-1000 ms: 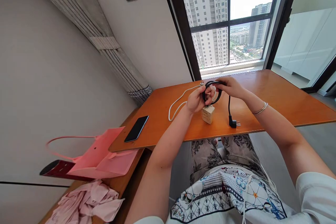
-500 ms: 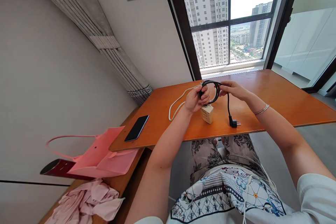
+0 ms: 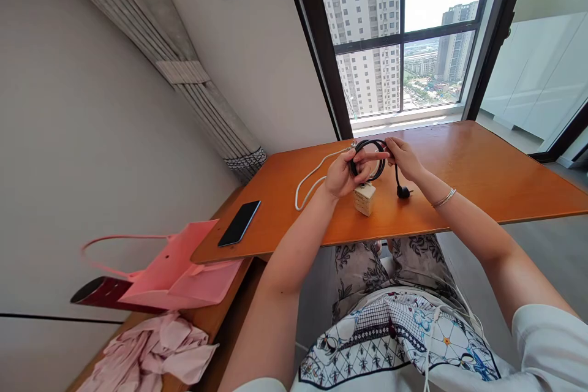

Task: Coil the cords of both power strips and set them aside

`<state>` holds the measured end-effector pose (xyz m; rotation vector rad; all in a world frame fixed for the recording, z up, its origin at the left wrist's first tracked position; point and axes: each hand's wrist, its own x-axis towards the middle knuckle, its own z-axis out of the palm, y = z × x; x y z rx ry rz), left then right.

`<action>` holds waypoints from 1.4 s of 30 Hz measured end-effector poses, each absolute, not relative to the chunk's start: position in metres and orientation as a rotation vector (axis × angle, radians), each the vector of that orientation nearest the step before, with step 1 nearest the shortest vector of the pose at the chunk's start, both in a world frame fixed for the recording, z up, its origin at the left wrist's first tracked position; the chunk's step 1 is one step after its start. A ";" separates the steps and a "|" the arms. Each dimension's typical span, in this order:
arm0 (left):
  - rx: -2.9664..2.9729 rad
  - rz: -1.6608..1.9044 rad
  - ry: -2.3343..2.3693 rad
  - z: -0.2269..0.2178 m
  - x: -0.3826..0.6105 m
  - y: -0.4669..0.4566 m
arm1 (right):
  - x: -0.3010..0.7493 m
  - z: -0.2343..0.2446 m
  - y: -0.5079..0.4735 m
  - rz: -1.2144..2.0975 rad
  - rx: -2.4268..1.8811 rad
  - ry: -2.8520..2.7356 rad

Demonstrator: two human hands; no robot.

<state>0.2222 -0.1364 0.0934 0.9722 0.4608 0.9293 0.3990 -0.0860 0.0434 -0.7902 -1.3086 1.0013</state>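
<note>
My left hand (image 3: pixel 342 174) is closed around a coil of black power cable (image 3: pixel 367 159), held just above the orange table (image 3: pixel 482 171). My right hand (image 3: pixel 400 156) pinches the same cable on the coil's right side. The loose end hangs down from that hand to a black plug (image 3: pixel 403 192) at the table surface. A small beige block (image 3: pixel 364 198), the cable's adapter or socket cube, stands on the table right under my left hand.
A white cable (image 3: pixel 311 180) lies in a loop on the table to the left of my hands. A black phone (image 3: pixel 239 223) lies near the table's left corner. A pink paper bag (image 3: pixel 179 269) and crumpled pink paper (image 3: pixel 160 349) rest on a lower bench at left.
The hanging end of the black cable has shortened: the plug has moved up and towards the coil. My right hand has shifted slightly left along the cable.
</note>
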 end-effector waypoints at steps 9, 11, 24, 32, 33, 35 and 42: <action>1.029 1.128 0.448 0.089 0.218 -0.131 | 0.398 0.000 -0.124 0.770 -1.337 -2.119; 1.062 1.154 0.457 0.088 0.216 -0.130 | 0.401 -0.005 -0.138 0.583 -1.474 -2.324; 1.134 1.154 0.417 0.082 0.227 -0.129 | 0.397 0.090 -0.204 -0.656 -1.440 -2.728; 1.391 1.209 0.549 0.073 0.229 -0.124 | 0.393 0.135 -0.181 -0.969 -0.769 -2.480; 1.414 1.162 0.560 0.074 0.229 -0.125 | 0.392 0.139 -0.178 -0.961 -0.759 -2.435; 1.400 1.037 0.574 0.078 0.230 -0.131 | 0.392 0.147 -0.171 -0.891 -0.762 -2.371; 1.161 0.875 0.536 0.095 0.234 -0.144 | 0.395 0.160 -0.136 -0.314 -0.811 -2.475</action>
